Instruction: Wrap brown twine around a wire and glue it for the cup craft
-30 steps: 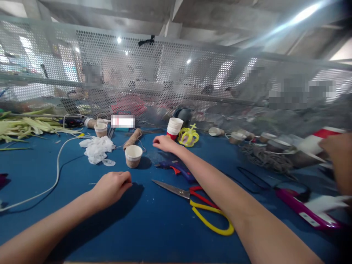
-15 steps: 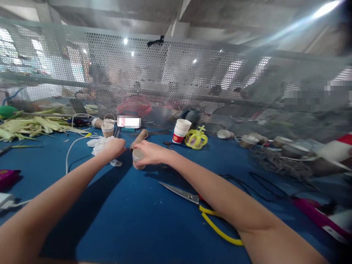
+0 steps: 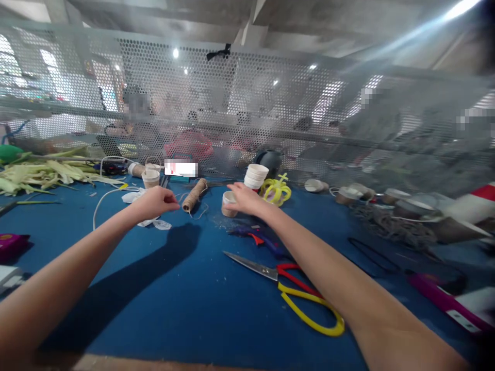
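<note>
My right hand (image 3: 244, 198) is closed round the right side of a small twine-wrapped cup (image 3: 229, 206), which stands upright on the blue table (image 3: 178, 309). My left hand (image 3: 158, 202) hovers with its thumb and fingers brought together; whatever lies between the fingertips is too small to make out. Between the hands lies a roll of brown twine (image 3: 195, 195) with a loose strand. White crumpled tissue (image 3: 154, 223) is under and beside my left hand. A glue gun (image 3: 266, 239) and large scissors (image 3: 255, 266) with red and yellow handles lie near my right forearm.
Stacked paper cups (image 3: 256, 175) and a yellow crown-shaped piece (image 3: 275, 190) stand behind my right hand. Another cup (image 3: 150, 178) and husks (image 3: 46, 175) are at the left. Grey cord (image 3: 379, 224) lies right. A perforated screen (image 3: 216, 108) closes the back.
My right hand and the cup have moved right, away from the twine roll. My left hand has shifted slightly left. The glue gun and more of the scissors now show.
</note>
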Motion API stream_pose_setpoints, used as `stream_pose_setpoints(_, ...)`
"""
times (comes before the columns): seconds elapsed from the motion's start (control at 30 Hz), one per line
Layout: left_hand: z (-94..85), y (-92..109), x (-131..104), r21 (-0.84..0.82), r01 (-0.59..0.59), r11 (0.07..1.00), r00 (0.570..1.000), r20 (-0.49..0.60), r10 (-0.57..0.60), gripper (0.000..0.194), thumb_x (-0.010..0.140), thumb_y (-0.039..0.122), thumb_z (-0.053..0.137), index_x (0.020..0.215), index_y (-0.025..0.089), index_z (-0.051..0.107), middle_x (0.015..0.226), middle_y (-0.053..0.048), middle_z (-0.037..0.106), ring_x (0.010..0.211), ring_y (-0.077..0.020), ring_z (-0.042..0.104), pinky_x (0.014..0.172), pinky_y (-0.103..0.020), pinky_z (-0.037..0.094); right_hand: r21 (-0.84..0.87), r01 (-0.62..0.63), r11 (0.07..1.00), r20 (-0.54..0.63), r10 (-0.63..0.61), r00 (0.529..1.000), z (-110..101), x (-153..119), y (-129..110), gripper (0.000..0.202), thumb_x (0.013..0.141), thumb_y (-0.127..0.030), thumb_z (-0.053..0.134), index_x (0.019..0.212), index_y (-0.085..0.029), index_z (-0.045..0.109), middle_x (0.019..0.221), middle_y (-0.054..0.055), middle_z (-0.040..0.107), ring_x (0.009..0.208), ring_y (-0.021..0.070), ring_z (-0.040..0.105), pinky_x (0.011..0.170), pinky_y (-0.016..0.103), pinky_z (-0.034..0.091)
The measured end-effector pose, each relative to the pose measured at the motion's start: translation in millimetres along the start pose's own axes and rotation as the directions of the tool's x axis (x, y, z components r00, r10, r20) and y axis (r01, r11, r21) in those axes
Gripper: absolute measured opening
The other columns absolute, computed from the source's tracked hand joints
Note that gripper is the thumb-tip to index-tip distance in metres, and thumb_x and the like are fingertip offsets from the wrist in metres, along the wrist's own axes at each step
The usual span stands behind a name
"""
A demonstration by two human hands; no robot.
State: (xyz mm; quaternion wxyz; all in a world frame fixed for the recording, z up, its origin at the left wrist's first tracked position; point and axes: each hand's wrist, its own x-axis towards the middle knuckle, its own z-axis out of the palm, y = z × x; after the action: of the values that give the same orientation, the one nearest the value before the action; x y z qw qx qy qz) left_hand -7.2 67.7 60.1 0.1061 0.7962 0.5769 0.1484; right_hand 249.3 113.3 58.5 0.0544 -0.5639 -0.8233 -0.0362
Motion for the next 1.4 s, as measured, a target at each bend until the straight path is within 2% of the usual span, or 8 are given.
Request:
stream_pose_setpoints(0.23, -10.9, 25, -45, -0.676, 0.052, 0.735, 0.964, 0.227, 0.14, 0.02, 0.064, 0.034, 0.064, 0.057, 0.016, 0.06, 0.049, 0.003, 0.053, 0.041, -0.0058, 0.035, 0.042, -0.018, 0.024, 0.494, 0.473, 0.729, -0.243, -0.407, 0.881, -33, -56, -74, 0.048, 0.073, -0.024, 0.06, 0.119, -0.019, 0.048, 0.117, 0.007, 0.055, 0.099, 0.0175, 0.053, 0.085, 0.031, 0.042)
stream_pose_setpoints(0.5, -2.1, 41, -68, -0.893, 0.044, 0.448, 0.978, 0.131, 0.165, 0.019, 0.069, 0.034, 0.063, 0.068, 0.015, 0.059, 0.055, 0.001, 0.056, 0.043, -0.0051, 0.036, 0.04, -0.018, 0.022, 0.968, 0.004, 0.252, 0.034, -0.145, 0.989, -16, -103, -102, 0.013, 0.077, -0.027, 0.055, 0.075, -0.015, 0.056, 0.062, -0.001, 0.058, 0.052, 0.0073, 0.049, 0.049, 0.02, 0.039)
stream_pose_setpoints(0.67, 9.5, 41, -69, -0.969, 0.116, 0.217, 0.968, 0.16, 0.194, 0.035, 0.069, 0.04, 0.064, 0.088, 0.011, 0.06, 0.063, -0.001, 0.057, 0.04, -0.0016, 0.03, 0.04, -0.018, 0.018, 0.929, -0.27, -0.254, 0.251, -0.104, 0.962, 0, -116, -108, 0.02, 0.07, -0.031, 0.065, 0.07, -0.015, 0.052, 0.057, -0.003, 0.059, 0.044, 0.0046, 0.046, 0.042, 0.017, 0.035)
stream_pose_setpoints(0.8, 23.4, 40, -68, -0.964, 0.125, 0.235, 0.969, 0.17, 0.179, 0.038, 0.064, 0.035, 0.069, 0.092, 0.011, 0.06, 0.068, -0.002, 0.059, 0.045, -0.0022, 0.034, 0.042, -0.018, 0.023, 0.872, -0.328, -0.362, 0.304, -0.125, 0.945, 11, -120, -112, 0.021, 0.067, -0.03, 0.067, 0.069, -0.015, 0.051, 0.056, -0.002, 0.059, 0.043, 0.0043, 0.047, 0.042, 0.016, 0.034)
stream_pose_setpoints(0.97, 32.5, 45, -72, -0.921, 0.064, 0.385, 0.992, 0.099, 0.072, 0.026, 0.066, 0.037, 0.066, 0.07, 0.012, 0.062, 0.059, 0.001, 0.056, 0.049, -0.0048, 0.038, 0.045, -0.019, 0.028, 0.941, -0.31, -0.136, 0.282, -0.187, 0.941, 15, -125, -115, 0.018, 0.074, -0.031, 0.059, 0.073, -0.015, 0.053, 0.065, 0.001, 0.061, 0.05, 0.0064, 0.05, 0.045, 0.018, 0.039)
stream_pose_setpoints(1.13, 25.8, 43, -78, -0.899, 0.072, 0.433, 0.993, 0.106, 0.054, 0.026, 0.071, 0.039, 0.061, 0.07, 0.013, 0.058, 0.076, -0.003, 0.064, 0.044, -0.0018, 0.031, 0.042, -0.018, 0.024, 0.859, -0.112, 0.499, 0.157, -0.049, 0.986, -1, -114, -76, 0.022, 0.079, -0.034, 0.053, 0.092, -0.017, 0.058, 0.077, 0.003, 0.062, 0.065, 0.0123, 0.058, 0.055, 0.024, 0.045)
stream_pose_setpoints(1.23, 24.0, 40, -79, -0.909, 0.115, 0.4, 0.982, 0.165, 0.093, 0.028, 0.073, 0.041, 0.059, 0.075, 0.013, 0.057, 0.066, -0.001, 0.061, 0.044, -0.0025, 0.031, 0.041, -0.017, 0.022, 0.395, -0.205, 0.895, -0.032, 0.236, 0.971, -7, -106, -35, 0.014, 0.077, -0.031, 0.054, 0.08, -0.018, 0.059, 0.073, 0.003, 0.063, 0.07, 0.0151, 0.059, 0.059, 0.024, 0.041)
stream_pose_setpoints(1.4, 24.2, 42, -80, -0.893, 0.118, 0.434, 0.974, 0.189, 0.123, 0.031, 0.077, 0.039, 0.053, 0.092, 0.013, 0.06, 0.056, 0.004, 0.048, 0.049, -0.0051, 0.037, 0.046, -0.018, 0.028, 0.247, -0.348, 0.905, 0.027, 0.352, 0.936, 5, -103, 11, 0.026, 0.068, -0.01, 0.055, 0.047, -0.018, 0.044, 0.049, 0.002, 0.05, 0.056, 0.0154, 0.056, 0.05, 0.024, 0.033)
